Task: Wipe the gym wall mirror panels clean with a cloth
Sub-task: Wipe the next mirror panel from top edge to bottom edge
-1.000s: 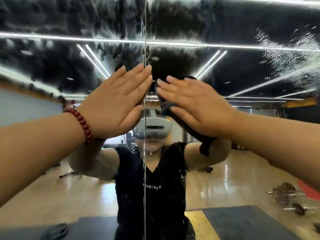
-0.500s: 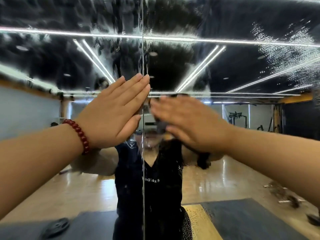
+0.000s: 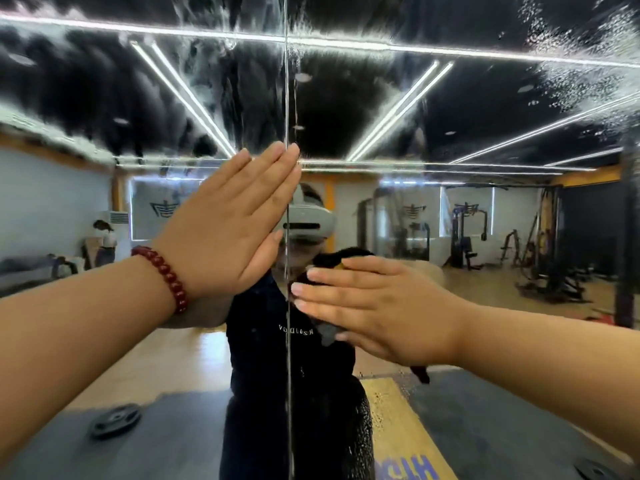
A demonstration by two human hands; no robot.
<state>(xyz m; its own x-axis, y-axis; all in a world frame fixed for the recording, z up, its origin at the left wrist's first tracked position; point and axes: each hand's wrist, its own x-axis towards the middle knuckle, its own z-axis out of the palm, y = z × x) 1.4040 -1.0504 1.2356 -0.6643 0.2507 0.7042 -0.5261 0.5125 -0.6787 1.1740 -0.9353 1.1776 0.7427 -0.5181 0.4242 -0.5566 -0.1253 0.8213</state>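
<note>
The wall mirror fills the view, split by a vertical seam into a left panel and a right panel. My left hand, with a red bead bracelet on the wrist, lies flat on the left panel with fingertips at the seam. My right hand presses a dark cloth flat against the right panel just beside the seam, fingers straight. Most of the cloth is hidden under the hand. Wet smears and droplets cover the upper glass.
The mirror reflects a person in a black shirt and a white headset, a wooden gym floor, dark mats, weight machines at the right, a weight plate at lower left and another person far left.
My right hand has slid the cloth downward along the seam, from level with the left hand to below it. The left hand stays pressed on the left panel.
</note>
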